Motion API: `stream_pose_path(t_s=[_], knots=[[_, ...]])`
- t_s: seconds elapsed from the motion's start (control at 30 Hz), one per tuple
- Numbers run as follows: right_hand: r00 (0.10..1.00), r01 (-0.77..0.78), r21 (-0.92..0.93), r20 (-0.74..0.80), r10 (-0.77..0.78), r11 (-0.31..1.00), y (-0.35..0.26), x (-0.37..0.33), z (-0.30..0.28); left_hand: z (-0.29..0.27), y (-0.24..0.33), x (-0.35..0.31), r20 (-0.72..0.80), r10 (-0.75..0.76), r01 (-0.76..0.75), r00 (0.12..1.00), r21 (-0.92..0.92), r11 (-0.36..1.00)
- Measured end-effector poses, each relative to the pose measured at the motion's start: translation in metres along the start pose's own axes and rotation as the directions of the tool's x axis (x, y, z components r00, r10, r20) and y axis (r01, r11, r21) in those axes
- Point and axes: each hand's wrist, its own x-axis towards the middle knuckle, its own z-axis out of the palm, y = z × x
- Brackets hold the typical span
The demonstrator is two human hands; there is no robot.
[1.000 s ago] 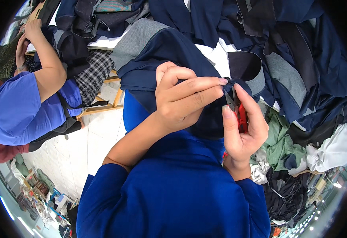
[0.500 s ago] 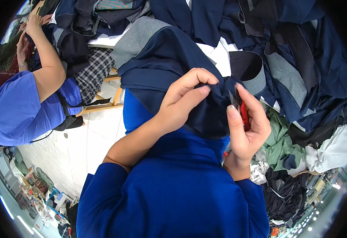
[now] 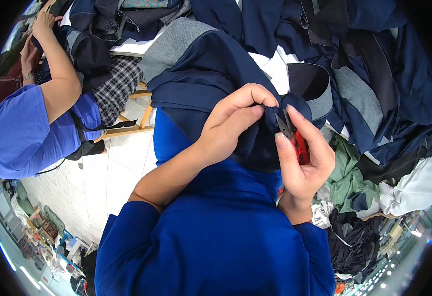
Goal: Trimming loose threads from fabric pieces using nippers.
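Observation:
A dark navy piece of cloth [image 3: 211, 64] drapes over my lap and up onto the heap ahead. Between thumb and forefinger, my left hand [image 3: 233, 123] pinches an edge of it. Red-handled thread snips [image 3: 301, 147] lie in the palm of my right hand [image 3: 307, 158], whose fingers curl round them. Their dark blades stand apart and point up and left, close by the pinched edge. Whether the blades touch the cloth I cannot tell. Part of the red handle is hidden by my fingers.
Navy, black and grey garment pieces [image 3: 359, 93] heap across the far side and right. Green cloth [image 3: 349, 172] and white cloth [image 3: 413, 187] lie piled at the right. On the left, a person in a blue top [image 3: 23, 133] works beside a wooden stool [image 3: 127, 129].
My right hand has shifted slightly left with the snips, bringing the blades nearer the pinched edge. The left hand keeps its pinch and has moved very little.

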Motion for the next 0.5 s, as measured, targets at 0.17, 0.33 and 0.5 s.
stream_pose_path(t_s=[0.17,0.33,0.5], knots=[[0.999,-0.03,-0.022,0.012,0.03,0.999,-0.0022,0.0004,-0.0011,-0.0002,-0.0016,-0.0012,-0.009,-0.003,0.003,1.0,0.014,1.0],[1.0,0.007,-0.007,0.008,-0.007,1.0,-0.0017,0.0016,-0.0007,-0.0003,-0.0004,0.0007,0.006,0.0,0.0,1.0,-0.028,1.0],[1.0,-0.013,-0.001,0.021,0.013,1.0,-0.0017,0.0015,0.0,-0.0007,-0.0009,-0.0002,0.01,0.002,-0.002,1.0,-0.013,1.0]])
